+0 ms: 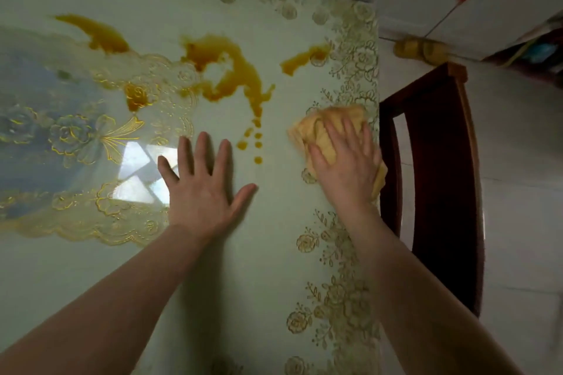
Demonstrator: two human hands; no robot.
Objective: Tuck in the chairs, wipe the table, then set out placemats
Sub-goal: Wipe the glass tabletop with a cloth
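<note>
I braced my left hand, flat and spread, on the table so my right hand, pressing flat on the cloth, could push toward the spill at eleven o'clock.

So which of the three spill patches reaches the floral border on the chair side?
The small streak farthest right, beyond the cloth under the right hand. The big middle puddle and the left patch stop short of that border.
</note>
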